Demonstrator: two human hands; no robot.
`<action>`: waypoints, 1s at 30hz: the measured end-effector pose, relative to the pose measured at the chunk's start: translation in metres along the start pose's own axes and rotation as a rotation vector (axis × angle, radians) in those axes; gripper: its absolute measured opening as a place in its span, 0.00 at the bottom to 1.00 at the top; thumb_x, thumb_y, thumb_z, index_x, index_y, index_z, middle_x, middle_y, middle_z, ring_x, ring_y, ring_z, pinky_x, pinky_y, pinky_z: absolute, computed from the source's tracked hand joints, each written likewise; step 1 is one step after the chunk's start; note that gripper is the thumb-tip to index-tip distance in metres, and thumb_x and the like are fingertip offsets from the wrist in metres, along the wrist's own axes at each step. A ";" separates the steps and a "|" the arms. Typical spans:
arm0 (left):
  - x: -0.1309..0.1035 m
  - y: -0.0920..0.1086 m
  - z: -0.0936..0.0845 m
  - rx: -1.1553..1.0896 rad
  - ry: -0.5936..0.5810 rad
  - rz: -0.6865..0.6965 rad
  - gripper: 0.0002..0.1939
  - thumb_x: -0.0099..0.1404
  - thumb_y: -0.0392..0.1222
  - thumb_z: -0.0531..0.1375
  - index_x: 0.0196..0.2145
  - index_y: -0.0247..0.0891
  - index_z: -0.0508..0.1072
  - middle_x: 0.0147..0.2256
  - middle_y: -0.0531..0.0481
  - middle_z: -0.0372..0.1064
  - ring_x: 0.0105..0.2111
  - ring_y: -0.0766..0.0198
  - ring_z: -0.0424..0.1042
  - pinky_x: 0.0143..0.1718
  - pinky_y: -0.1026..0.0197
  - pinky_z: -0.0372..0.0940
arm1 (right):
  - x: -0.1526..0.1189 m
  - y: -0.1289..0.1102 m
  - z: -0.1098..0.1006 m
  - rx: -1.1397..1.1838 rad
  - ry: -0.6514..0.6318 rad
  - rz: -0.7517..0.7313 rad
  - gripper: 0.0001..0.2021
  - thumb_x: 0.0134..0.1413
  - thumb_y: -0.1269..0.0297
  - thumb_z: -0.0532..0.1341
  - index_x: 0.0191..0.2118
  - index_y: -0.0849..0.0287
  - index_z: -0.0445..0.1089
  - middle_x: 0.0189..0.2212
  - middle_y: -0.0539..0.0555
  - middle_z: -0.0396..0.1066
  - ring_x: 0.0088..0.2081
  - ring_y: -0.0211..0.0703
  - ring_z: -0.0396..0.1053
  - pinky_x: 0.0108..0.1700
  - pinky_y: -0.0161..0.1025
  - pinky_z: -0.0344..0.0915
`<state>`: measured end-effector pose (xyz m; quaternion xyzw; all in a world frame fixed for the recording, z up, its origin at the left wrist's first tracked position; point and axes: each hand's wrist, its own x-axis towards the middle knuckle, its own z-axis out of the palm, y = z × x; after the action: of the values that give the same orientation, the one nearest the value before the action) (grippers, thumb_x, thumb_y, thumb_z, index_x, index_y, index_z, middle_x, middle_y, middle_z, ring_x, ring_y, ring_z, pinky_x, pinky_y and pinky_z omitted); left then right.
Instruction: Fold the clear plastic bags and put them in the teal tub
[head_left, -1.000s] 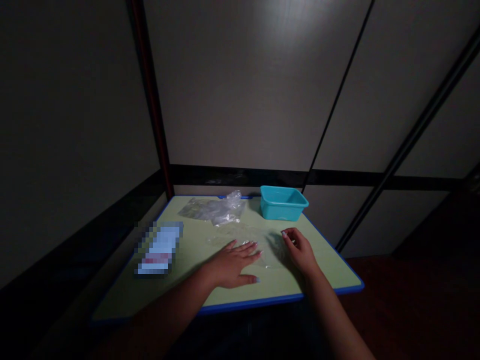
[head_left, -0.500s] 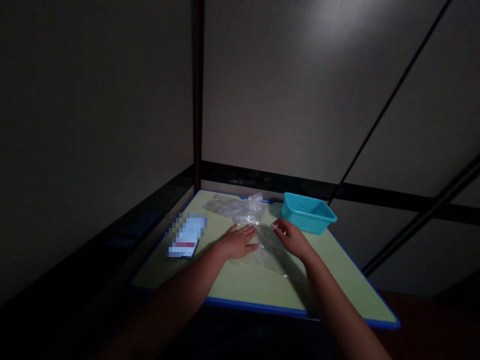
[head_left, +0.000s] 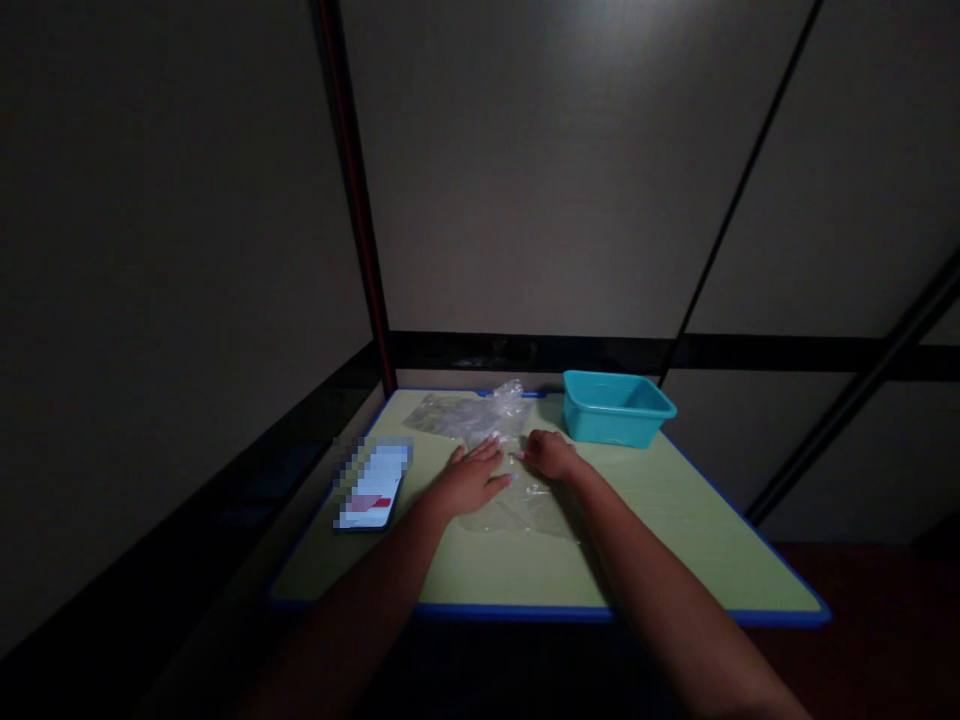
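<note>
A clear plastic bag (head_left: 517, 512), thin and crinkled, lies spread on the table. My left hand (head_left: 470, 482) rests palm down on it, fingers stretched out and holding nothing. To its right, my right hand (head_left: 551, 457) is closed, its fingers curled in a pinch on the plastic; the exact grip is partly hidden. Beyond both hands, more crumpled clear plastic (head_left: 457, 415) reaches toward the table's far edge; whether it is one piece with the nearer plastic I cannot tell.
The pale green table (head_left: 705, 550) has a blue rim. A turquoise basket (head_left: 611, 425) stands at its far right corner. On the left lies a phone (head_left: 379, 485) with its screen lit and partly blurred out. Walls close in behind and at the left.
My right hand has moved left, closer to my left hand, and its fingers have curled down onto the plastic. The plastic's right edge has drawn inward. The camera view has tilted slightly.
</note>
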<state>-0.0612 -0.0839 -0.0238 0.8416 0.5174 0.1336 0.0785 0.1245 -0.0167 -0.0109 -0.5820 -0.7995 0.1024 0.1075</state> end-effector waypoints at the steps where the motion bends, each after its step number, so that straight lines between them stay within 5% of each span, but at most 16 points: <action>1: 0.000 -0.001 0.002 -0.011 0.002 0.002 0.26 0.68 0.55 0.45 0.59 0.41 0.58 0.63 0.43 0.45 0.63 0.58 0.42 0.59 0.44 0.39 | 0.001 0.001 0.001 0.037 0.006 -0.005 0.12 0.50 0.54 0.60 0.35 0.58 0.70 0.35 0.56 0.72 0.40 0.47 0.66 0.34 0.36 0.56; 6: 0.001 0.003 0.004 -0.019 0.045 -0.025 0.25 0.66 0.53 0.49 0.56 0.38 0.63 0.61 0.40 0.50 0.62 0.54 0.46 0.59 0.48 0.45 | 0.007 0.004 0.006 0.152 0.046 -0.015 0.13 0.48 0.58 0.63 0.38 0.60 0.69 0.32 0.54 0.72 0.33 0.41 0.67 0.31 0.33 0.54; 12: 0.022 0.017 -0.016 0.055 0.046 0.038 0.24 0.63 0.54 0.54 0.49 0.37 0.70 0.53 0.41 0.64 0.55 0.51 0.60 0.55 0.53 0.54 | 0.015 0.008 0.013 0.246 0.072 0.003 0.13 0.47 0.58 0.64 0.37 0.61 0.72 0.29 0.54 0.73 0.30 0.40 0.67 0.31 0.32 0.56; 19: 0.033 0.006 -0.012 -0.070 0.334 -0.010 0.15 0.67 0.45 0.51 0.41 0.36 0.74 0.41 0.43 0.72 0.44 0.57 0.68 0.48 0.56 0.60 | 0.018 0.010 0.015 0.292 0.125 -0.025 0.10 0.46 0.61 0.65 0.35 0.60 0.74 0.29 0.55 0.75 0.31 0.40 0.68 0.33 0.33 0.59; 26: 0.029 0.004 -0.007 -0.554 0.387 -0.132 0.11 0.66 0.43 0.52 0.42 0.39 0.70 0.42 0.47 0.70 0.44 0.60 0.67 0.48 0.60 0.60 | 0.017 0.006 0.021 0.558 0.108 -0.251 0.14 0.48 0.69 0.59 0.43 0.63 0.72 0.31 0.53 0.75 0.32 0.40 0.68 0.37 0.34 0.62; 30: 0.033 0.004 -0.006 -0.827 0.327 -0.324 0.13 0.68 0.47 0.48 0.41 0.38 0.67 0.34 0.49 0.70 0.33 0.65 0.69 0.36 0.64 0.64 | 0.014 0.007 0.018 0.596 0.131 -0.263 0.15 0.47 0.72 0.58 0.44 0.64 0.71 0.30 0.53 0.74 0.31 0.39 0.68 0.38 0.34 0.63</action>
<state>-0.0457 -0.0563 -0.0120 0.6161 0.5509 0.4454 0.3444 0.1216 -0.0014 -0.0293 -0.4221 -0.7939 0.2794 0.3368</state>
